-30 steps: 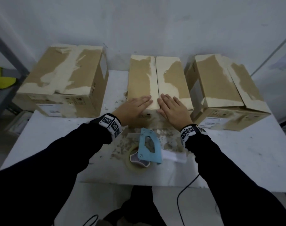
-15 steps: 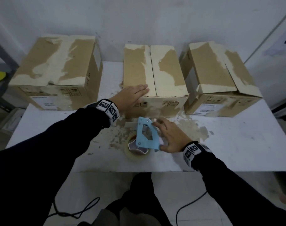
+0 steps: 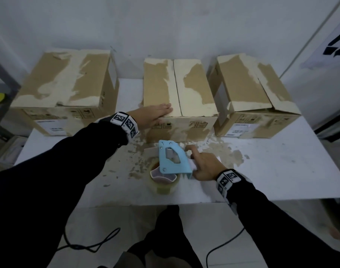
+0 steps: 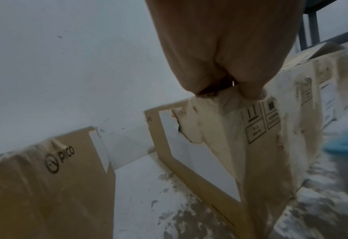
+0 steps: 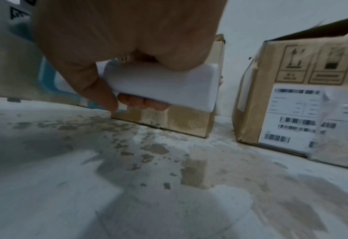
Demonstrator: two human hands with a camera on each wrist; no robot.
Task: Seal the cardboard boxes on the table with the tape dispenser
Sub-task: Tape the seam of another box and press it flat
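Observation:
Three worn cardboard boxes stand in a row at the back of the white table. On the middle box both top flaps are down, with a seam between them. My left hand lies flat on its front left corner, fingers straight. In front of that box stands the blue tape dispenser with a clear tape roll. My right hand grips its white handle, fingers curled under it. The right box has a flap slightly raised. The left box is closed.
Brown paper scraps and residue cover the table between the dispenser and the boxes. A grey shelf frame stands at the far left. Black cables run across the floor below the table's front edge. A wall is right behind the boxes.
My right hand left the middle box's top, came back toward me and closed round the dispenser's handle. My left hand stayed flat on the box.

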